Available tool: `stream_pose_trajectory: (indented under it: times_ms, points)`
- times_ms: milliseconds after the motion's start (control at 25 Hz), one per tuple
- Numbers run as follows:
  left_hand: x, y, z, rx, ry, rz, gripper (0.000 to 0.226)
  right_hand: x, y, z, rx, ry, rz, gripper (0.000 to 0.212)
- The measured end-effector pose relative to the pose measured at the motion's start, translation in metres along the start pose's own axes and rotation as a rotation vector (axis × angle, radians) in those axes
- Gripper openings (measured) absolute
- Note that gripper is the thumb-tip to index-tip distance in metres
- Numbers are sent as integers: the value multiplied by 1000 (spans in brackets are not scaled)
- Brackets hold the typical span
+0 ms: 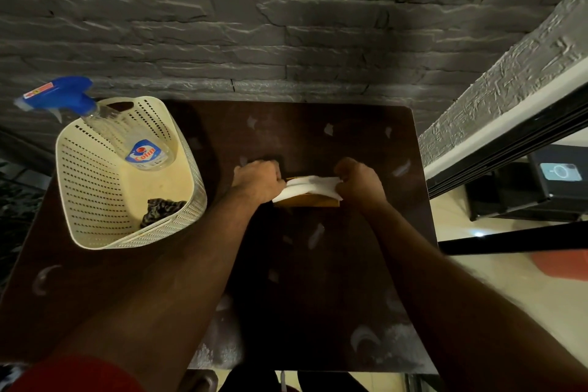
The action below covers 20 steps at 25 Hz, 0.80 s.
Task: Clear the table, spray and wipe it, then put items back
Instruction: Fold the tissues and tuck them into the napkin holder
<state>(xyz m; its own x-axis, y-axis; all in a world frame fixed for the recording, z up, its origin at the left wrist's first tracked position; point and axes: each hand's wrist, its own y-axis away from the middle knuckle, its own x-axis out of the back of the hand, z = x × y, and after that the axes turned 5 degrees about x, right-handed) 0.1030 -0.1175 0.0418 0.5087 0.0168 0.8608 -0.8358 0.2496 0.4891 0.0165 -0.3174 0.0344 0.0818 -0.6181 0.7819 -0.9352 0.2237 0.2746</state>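
Observation:
A wooden napkin holder [305, 201] with white napkins [307, 188] stands in the middle of the dark brown table [334, 264]. My left hand [257, 180] grips its left end and my right hand [359, 180] grips its right end, fingers curled over the napkins. A cream perforated basket [95, 200] sits at the table's left edge. Inside it leans a clear spray bottle [140, 146] with a blue trigger head, and a dark crumpled cloth [160, 208] lies at its near side.
A grey stone wall [286, 25] runs along the table's far edge. To the right are a textured ledge [496, 99], a black frame [509, 165] and a pale floor [477, 264]. Pale smudges mark the tabletop, thickest near the front edge.

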Motion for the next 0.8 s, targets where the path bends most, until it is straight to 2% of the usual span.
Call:
stream_pose_trajectory:
  times_ms: [80,160,240,320,440,560,680,800]
  points:
    - [0,5,-1,-119,96,203,13,0,3,-2,190,88,59,24]
    - [-2,11,0,-272,114,293,13,-2,6,-6,302,228,39,27]
    - [-8,16,1,-357,67,263,18,-7,7,-7,309,346,-23,45]
    - [-13,20,1,-364,10,211,28,-10,8,-7,280,362,-89,57]
    - [-20,24,-2,-362,-41,195,32,-9,9,-4,286,328,-130,46]
    - [-20,26,-1,-372,-79,199,27,-9,9,-1,296,348,-181,34]
    - [-19,26,-1,-378,-42,183,19,-8,7,-2,285,375,-212,34]
    - [-18,22,-7,-347,-2,121,21,-3,6,5,263,376,-251,34]
